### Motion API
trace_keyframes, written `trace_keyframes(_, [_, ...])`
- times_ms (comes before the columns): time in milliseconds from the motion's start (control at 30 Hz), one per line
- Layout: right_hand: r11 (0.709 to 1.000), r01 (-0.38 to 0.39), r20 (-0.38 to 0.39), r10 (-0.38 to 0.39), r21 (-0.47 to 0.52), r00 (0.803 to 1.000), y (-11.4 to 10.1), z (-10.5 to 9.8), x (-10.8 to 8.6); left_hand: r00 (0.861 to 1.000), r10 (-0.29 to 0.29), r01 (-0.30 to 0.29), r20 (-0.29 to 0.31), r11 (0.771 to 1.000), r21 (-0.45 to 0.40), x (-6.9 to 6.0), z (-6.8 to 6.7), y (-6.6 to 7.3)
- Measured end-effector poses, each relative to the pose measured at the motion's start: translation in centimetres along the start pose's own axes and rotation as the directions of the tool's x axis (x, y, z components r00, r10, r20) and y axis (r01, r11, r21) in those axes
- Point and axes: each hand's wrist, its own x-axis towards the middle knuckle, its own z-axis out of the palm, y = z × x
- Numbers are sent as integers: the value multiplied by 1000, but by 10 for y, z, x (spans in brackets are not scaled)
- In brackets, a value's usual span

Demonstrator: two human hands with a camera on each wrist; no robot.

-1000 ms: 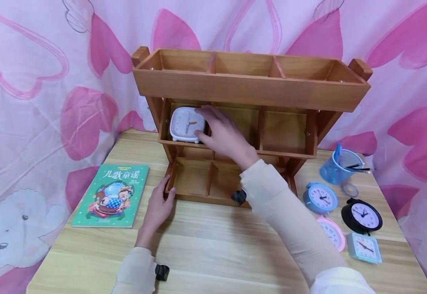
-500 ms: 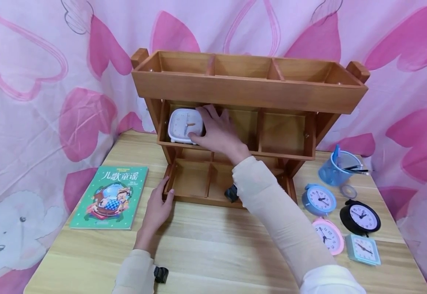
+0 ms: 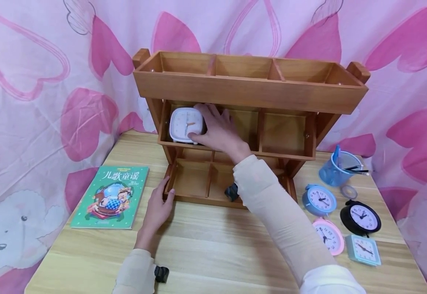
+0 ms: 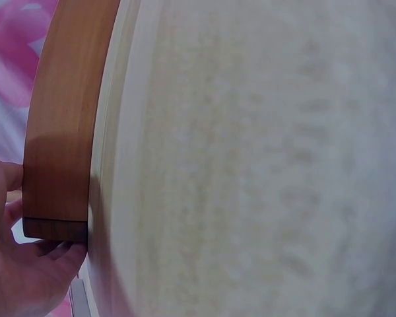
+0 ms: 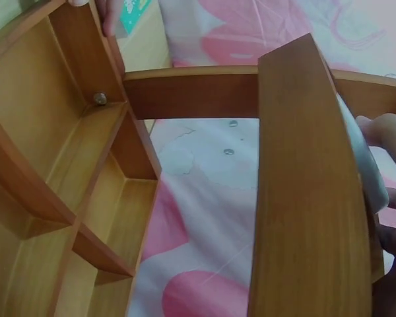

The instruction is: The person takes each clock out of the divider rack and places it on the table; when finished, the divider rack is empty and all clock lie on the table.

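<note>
A white square alarm clock [image 3: 182,125] stands in the left compartment of the middle tier of a brown wooden shelf [image 3: 250,90]. My right hand [image 3: 221,131] grips the clock at its right side, thumb on the lower front and fingers by the upper right edge. In the right wrist view, the clock [image 5: 364,155] shows edge-on behind the tier's front board, and part of the hand is cut off. Low on the left, my left hand [image 3: 160,204] holds the shelf's bottom corner. The left wrist view has the left hand's [image 4: 36,264] thumb and fingers on either side of that corner.
On the right of the table [image 3: 213,253] stand a blue alarm clock [image 3: 319,200], a black one [image 3: 361,217], a pink one [image 3: 329,237] and a light-teal square one [image 3: 363,250]. Behind them are a blue pen cup [image 3: 334,171] and a tape roll [image 3: 348,191]. A green book [image 3: 111,198] lies left.
My right hand and forearm have shifted slightly left, uncovering more of the pink alarm clock. The white alarm clock stays in its compartment in my grip. My left hand keeps its hold on the shelf.
</note>
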Motion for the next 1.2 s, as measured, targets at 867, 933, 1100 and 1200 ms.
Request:
trace_keyframes(867, [966,-5,-189,55,258,980,-9,7,-6,1000,0,0,-13,1000,-14,-1,2,-4])
trace_keyframes(933, [946,-18,-237,100,322,966,-10,11,-8,1000,-3,3,-5,1000,-15,-1,3,-4])
trace_keyframes(1100, [860,-21,-301,201,510,932,-15,9,-10,1000,-6,6,-1,1000,-21,-1,3,-2])
trace_keyframes(1200, [754,21,-296,232,657,927,-19,0,-11,1000,-4,4,-10,1000,-21,-1,1,-1])
